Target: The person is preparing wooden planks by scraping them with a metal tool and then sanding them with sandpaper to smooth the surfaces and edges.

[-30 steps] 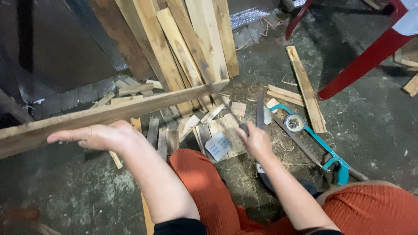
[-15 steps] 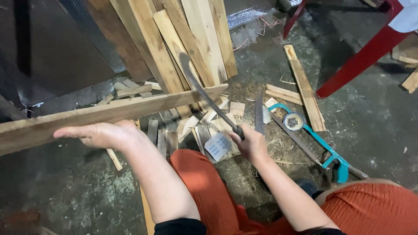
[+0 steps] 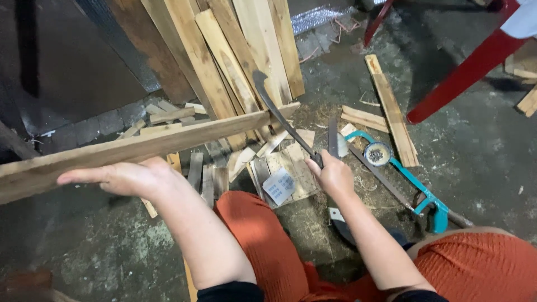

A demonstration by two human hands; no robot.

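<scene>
My left hand (image 3: 126, 178) lies flat on a long wooden plank (image 3: 168, 142) that slants from lower left up to the right, fingers stretched out and pressing on it. My right hand (image 3: 334, 176) grips the handle of a long dark curved blade (image 3: 279, 112), a machete-like knife. The blade is raised and its edge meets the plank's right end. My knees in orange trousers (image 3: 263, 246) sit below both hands.
Several planks (image 3: 246, 50) lean behind the work. Short wood offcuts (image 3: 279, 168) lie on the concrete floor. A teal-framed hacksaw (image 3: 414, 190) and a small round tin (image 3: 377, 152) lie to the right, beside a loose board (image 3: 391, 112). A red chair leg (image 3: 464, 72) slants at upper right.
The blade has swung up from low by the offcuts and now stands raised against the plank's right end. My left hand has stayed on the plank.
</scene>
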